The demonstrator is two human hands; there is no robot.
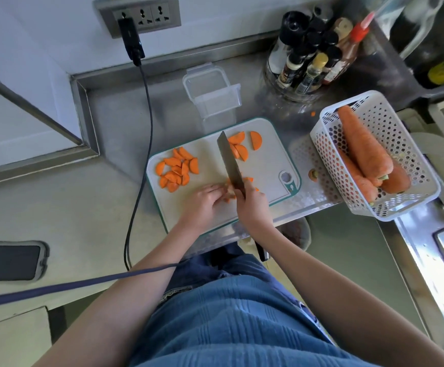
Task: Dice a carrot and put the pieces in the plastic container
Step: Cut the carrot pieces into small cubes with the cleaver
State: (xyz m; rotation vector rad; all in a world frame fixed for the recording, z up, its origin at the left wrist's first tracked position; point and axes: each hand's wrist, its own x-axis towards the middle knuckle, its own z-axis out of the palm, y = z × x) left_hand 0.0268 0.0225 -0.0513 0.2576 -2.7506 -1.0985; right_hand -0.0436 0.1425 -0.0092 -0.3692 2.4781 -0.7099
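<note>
On a steel counter (104, 186) lies a white cutting board (210, 165) with a teal edge, seen from above by the person working at it. At the board's near edge, the right hand (252, 205) grips the handle of a knife (230, 161), fingers curled round it, with the blade pointing away across the middle of the board. Just left of the blade, the left hand (205, 202) rests on the board with its fingertips bent over a small bit of carrot; how tightly it holds cannot be told. Small orange pieces (248, 180) lie against the blade beside the right hand. On the board's left part sits a heap of half-round carrot slices (177, 169). On its far right part lie a few more half-rounds (244, 145), close to the blade tip. Just beyond the board's far edge stands the clear plastic container (211, 92), open and with no carrot in it. To the right of the board, a white perforated basket (390, 128) holds whole carrots (365, 147). Between board and basket lies a cut carrot end (313, 174). Beyond the board to the far right, bottles (313, 56) stand crowded in a round holder. Beyond the board to the far left, a black cable (146, 107) hangs from a wall socket (138, 14) and trails over the counter.
</note>
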